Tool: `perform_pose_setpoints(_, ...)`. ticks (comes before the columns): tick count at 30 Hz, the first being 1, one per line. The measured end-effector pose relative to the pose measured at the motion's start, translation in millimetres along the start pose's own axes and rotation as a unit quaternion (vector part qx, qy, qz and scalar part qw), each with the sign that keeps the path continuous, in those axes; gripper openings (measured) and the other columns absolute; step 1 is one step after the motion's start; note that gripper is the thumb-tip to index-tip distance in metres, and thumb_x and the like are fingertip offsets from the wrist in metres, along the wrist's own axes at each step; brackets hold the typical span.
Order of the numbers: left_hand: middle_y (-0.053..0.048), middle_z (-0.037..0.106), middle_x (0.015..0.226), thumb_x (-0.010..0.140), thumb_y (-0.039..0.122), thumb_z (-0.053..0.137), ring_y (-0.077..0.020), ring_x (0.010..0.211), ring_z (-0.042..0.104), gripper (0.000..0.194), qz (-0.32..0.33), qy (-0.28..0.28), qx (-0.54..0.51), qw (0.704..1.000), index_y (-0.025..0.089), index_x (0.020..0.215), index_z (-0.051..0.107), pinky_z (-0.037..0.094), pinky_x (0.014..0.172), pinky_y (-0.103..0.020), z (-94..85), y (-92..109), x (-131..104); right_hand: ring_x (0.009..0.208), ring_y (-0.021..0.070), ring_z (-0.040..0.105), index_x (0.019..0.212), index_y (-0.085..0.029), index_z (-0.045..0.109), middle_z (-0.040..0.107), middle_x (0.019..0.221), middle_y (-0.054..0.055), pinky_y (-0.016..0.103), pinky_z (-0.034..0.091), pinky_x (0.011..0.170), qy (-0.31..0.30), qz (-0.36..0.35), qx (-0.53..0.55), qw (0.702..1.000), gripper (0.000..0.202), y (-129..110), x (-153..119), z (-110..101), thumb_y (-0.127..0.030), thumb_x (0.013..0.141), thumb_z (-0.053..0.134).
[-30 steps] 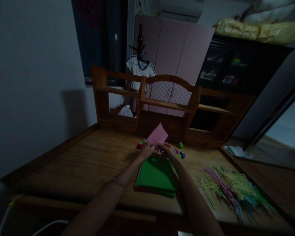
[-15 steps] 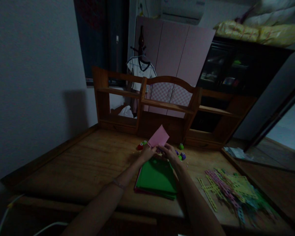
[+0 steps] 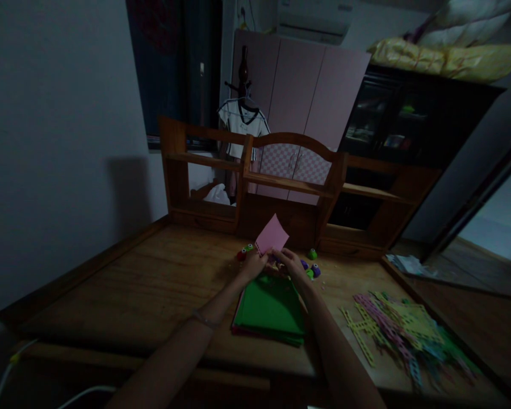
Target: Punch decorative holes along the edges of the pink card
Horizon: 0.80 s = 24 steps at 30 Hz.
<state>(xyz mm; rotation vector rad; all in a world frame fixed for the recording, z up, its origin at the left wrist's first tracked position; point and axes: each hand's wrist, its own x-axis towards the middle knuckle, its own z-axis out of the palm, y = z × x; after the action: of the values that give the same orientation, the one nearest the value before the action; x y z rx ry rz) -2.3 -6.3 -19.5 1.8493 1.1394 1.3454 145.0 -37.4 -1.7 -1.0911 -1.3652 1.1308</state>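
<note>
A pink sheet of paper (image 3: 272,234) with small holes along its left edge is raised above the desk. My left hand (image 3: 255,263) grips its lower left part. At its lower right edge, the fingers of my right hand (image 3: 288,261) are closed on the sheet. Just below both hands lies a stack of green sheets (image 3: 272,309), with a reddish edge showing underneath. Small pale scraps lie around the hands. Near my left hand is a red craft punch (image 3: 241,255); a purple one (image 3: 315,270) sits right of my right hand.
Punched strips in yellow, pink, blue and green (image 3: 402,326) are heaped at the desk's right. A green punch (image 3: 312,254) stands farther back. A wooden shelf unit (image 3: 289,182) rises along the rear of the desk (image 3: 153,278).
The pink sheet and both hands have shifted very slightly left in the view. Both hands keep their hold on the sheet.
</note>
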Motion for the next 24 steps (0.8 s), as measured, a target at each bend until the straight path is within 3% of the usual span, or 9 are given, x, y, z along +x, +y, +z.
perform_pose_setpoints(5, -0.009, 0.070, 0.105, 0.084, 0.043, 0.049, -0.0222, 0.101, 0.062, 0.038, 0.004, 0.017, -0.064, 0.998, 0.016, 0.104, 0.068, 0.046, 0.090, -0.032, 1.1, -1, 1, 0.053, 0.0137, 0.051, 0.079, -0.018, 0.063, 0.060, 0.067, 0.001, 0.023, 0.036, 0.045, 0.095, -0.053, -0.045, 0.993, 0.050, 4, 6, -4, -0.067, 0.068, 0.061)
perform_pose_setpoints(10, -0.010, 0.068, 0.109, 0.083, 0.045, 0.051, -0.0226, 0.106, 0.061, 0.041, -0.004, 0.027, -0.067, 0.997, 0.014, 0.104, 0.068, 0.044, 0.095, -0.034, 1.0, -2, 1, 0.060, 0.0170, 0.057, 0.085, -0.018, 0.063, 0.063, 0.070, 0.003, 0.026, 0.041, 0.055, 0.204, -0.119, -0.101, 0.967, 0.050, 5, 6, -13, -0.065, 0.078, 0.050)
perform_pose_setpoints(13, -0.010, 0.068, 0.109, 0.082, 0.043, 0.054, -0.0220, 0.106, 0.061, 0.040, 0.000, 0.047, -0.075, 0.996, 0.014, 0.106, 0.067, 0.044, 0.094, -0.033, 1.3, 0, 1, 0.070, 0.0196, 0.060, 0.092, -0.017, 0.064, 0.066, 0.077, 0.005, 0.028, 0.044, 0.061, 0.256, -0.144, -0.149, 0.944, 0.049, 6, 5, -17, -0.061, 0.081, 0.049)
perform_pose_setpoints(17, -0.010, 0.072, 0.093, 0.081, 0.044, 0.055, -0.0231, 0.098, 0.064, 0.036, -0.037, 0.058, -0.073, 0.995, 0.014, 0.096, 0.070, 0.048, 0.085, -0.031, 1.1, 4, 0, 0.085, 0.0228, 0.060, 0.096, -0.014, 0.065, 0.066, 0.090, 0.010, 0.031, 0.044, 0.073, 0.320, -0.183, -0.219, 0.903, 0.048, 7, 5, -20, -0.058, 0.083, 0.048)
perform_pose_setpoints(22, -0.009, 0.072, 0.094, 0.079, 0.044, 0.056, -0.0208, 0.096, 0.065, 0.033, -0.039, 0.090, -0.081, 0.992, 0.016, 0.091, 0.069, 0.049, 0.079, -0.027, -1.5, 5, 2, 0.087, 0.0232, 0.060, 0.104, -0.016, 0.061, 0.064, 0.097, 0.011, 0.032, 0.043, 0.076, 0.301, -0.208, -0.298, 0.882, 0.043, 9, 2, -14, -0.052, 0.085, 0.049)
perform_pose_setpoints(24, -0.009, 0.072, 0.086, 0.080, 0.046, 0.054, -0.0202, 0.084, 0.067, 0.035, -0.057, 0.096, -0.082, 0.990, 0.015, 0.085, 0.069, 0.049, 0.071, -0.026, -3.3, 2, 2, 0.087, 0.0234, 0.060, 0.112, -0.016, 0.056, 0.064, 0.099, 0.011, 0.032, 0.043, 0.075, 0.268, -0.214, -0.329, 0.880, 0.044, 12, 1, -9, -0.049, 0.083, 0.054)
